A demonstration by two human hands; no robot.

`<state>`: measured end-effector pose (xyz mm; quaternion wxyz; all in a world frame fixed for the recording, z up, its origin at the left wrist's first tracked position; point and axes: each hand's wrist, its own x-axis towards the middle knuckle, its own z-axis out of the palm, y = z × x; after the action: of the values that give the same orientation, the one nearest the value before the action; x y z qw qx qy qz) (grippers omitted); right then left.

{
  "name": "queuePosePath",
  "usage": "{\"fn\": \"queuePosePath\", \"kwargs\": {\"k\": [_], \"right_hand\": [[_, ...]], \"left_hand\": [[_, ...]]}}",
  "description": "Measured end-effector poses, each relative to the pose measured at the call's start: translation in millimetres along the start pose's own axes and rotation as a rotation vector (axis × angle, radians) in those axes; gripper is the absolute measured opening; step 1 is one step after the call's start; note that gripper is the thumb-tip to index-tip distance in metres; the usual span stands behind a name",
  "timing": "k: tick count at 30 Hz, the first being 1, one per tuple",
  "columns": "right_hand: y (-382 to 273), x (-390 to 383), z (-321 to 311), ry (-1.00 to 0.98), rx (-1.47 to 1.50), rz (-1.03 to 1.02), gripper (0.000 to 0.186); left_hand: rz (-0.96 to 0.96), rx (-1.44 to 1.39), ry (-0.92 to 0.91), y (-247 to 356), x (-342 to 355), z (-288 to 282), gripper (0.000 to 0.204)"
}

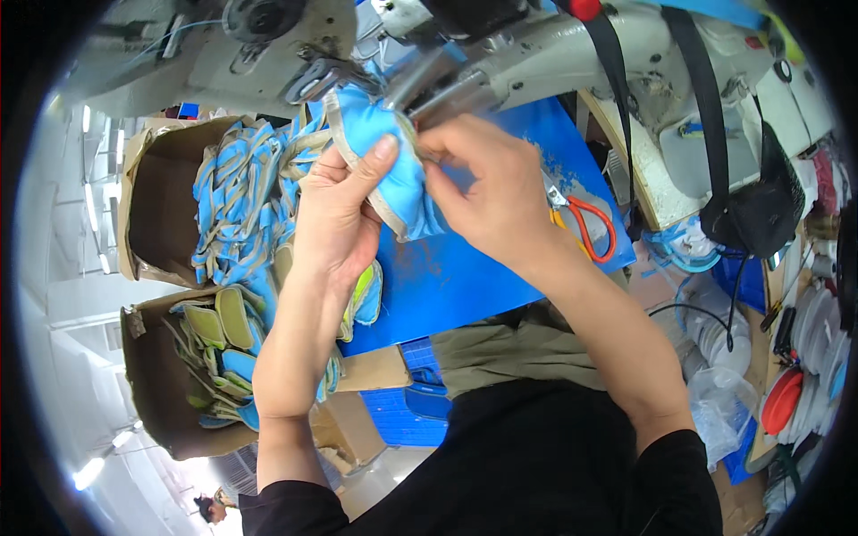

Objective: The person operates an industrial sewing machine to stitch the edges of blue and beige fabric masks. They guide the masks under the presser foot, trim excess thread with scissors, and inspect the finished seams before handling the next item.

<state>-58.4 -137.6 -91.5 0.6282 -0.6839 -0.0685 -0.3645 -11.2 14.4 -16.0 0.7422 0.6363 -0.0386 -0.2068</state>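
Observation:
A blue fabric piece with beige edge binding (407,192) is held up just below a sewing machine (559,58). My left hand (340,214) grips it, thumb on top and fingers curled underneath. At its right edge, the fingertips of my right hand (496,192) are pinched together on the border; blur hides whether a thread is also between them. Scissors with red-orange handles (597,230) lie on the blue tabletop (429,299) right of my right hand. A long bunched string of similar blue and beige pieces (237,196) trails off to the left.
An upper cardboard box (134,210) stands behind the bunched pieces. Below it, another cardboard box (147,389) holds several green and blue padded pieces (234,317). Black straps (706,107) hang from the machine at right. Thread cones and spools (818,330) crowd the far right.

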Motion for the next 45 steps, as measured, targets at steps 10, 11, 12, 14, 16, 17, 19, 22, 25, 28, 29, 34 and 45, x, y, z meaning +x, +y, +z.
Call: {"fn": "queuePosePath", "kwargs": {"k": [10,11,12,14,16,17,19,22,25,28,29,34,45], "right_hand": [[-4.3,2.6,0.1,-0.066,-0.054,0.017,0.019],[-4.7,3.2,0.2,-0.075,-0.053,0.016,0.02],[-3.8,3.4,-0.2,-0.076,-0.064,0.005,0.019],[-3.8,5.0,-1.1,-0.074,-0.084,-0.018,0.019],[-6.2,2.0,-0.2,-0.075,-0.079,0.028,0.018],[-6.4,3.6,0.6,-0.074,-0.077,0.051,0.018],[-8.1,3.7,0.9,-0.078,-0.044,0.103,0.017],[-14.0,5.1,1.8,-0.068,0.084,0.262,0.018],[-22.2,9.3,0.2,-0.077,0.17,0.395,0.019],[-22.8,10.4,-1.7,-0.078,0.192,0.429,0.019],[-22.0,10.7,-2.6,-0.074,0.195,0.429,0.019],[-11.9,4.8,-1.4,-0.054,0.337,0.39,0.018],[-5.3,-0.2,-4.1,-0.015,0.285,0.21,0.016]], "left_hand": [[0.235,0.217,-0.003,-2.3,0.5,6.1,0.027],[0.244,0.219,-0.003,-0.4,-0.2,6.0,0.027],[0.25,0.221,-0.006,0.5,0.3,7.6,0.026],[0.251,0.205,0.002,0.4,2.3,11.0,0.025],[0.227,0.183,0.003,1.9,2.9,12.0,0.026],[0.215,0.172,0.002,3.6,3.9,12.3,0.026],[0.188,0.126,-0.009,6.5,6.5,10.6,0.026],[0.123,0.097,-0.042,13.1,15.5,8.4,0.029],[0.087,0.067,-0.039,17.2,16.9,9.3,0.032],[0.139,0.077,-0.06,18.9,13.6,11.7,0.036],[0.159,0.109,-0.052,18.6,12.5,12.1,0.037],[0.174,0.189,-0.03,14.4,9.6,6.3,0.038],[-0.026,0.061,-0.1,15.8,19.3,-9.0,0.023]]}}
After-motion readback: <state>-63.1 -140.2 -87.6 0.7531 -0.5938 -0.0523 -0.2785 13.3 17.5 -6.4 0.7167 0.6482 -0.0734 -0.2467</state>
